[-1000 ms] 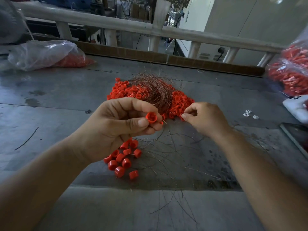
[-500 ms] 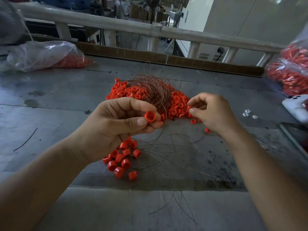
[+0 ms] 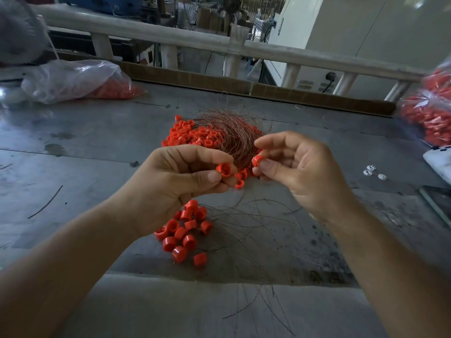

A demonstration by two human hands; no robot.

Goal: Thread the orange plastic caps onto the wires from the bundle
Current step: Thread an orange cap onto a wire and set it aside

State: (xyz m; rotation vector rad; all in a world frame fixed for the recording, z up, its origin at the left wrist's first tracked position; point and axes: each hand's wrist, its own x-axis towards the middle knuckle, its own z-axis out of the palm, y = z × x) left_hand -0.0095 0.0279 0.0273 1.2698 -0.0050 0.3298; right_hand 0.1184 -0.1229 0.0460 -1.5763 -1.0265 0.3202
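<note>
Whereas a second ago the right hand [image 3: 300, 174] was low at the heap of orange caps [image 3: 188, 136] on the desk [image 3: 97, 147], it has now lifted clear with a fresh cap [image 3: 257, 161] and brought it just beside the first cap [image 3: 224, 170], which the left hand [image 3: 175, 189] has kept in place throughout. The pick looks done, so feeding a wire is probably next. The right fingers [image 3: 273, 140] are partly curled, with thumb and forefinger pinching the fresh cap and the others loose. The left fingers are curled tighter, and its thumb and fingertips grip the first cap with the open end facing up. Whether either hand also holds a strand is too fine to tell. The wire bundle [image 3: 227, 132] lies on the heap behind the hands, and a small group of caps [image 3: 185, 232] lies on the desk among loose strands below the left hand.
</note>
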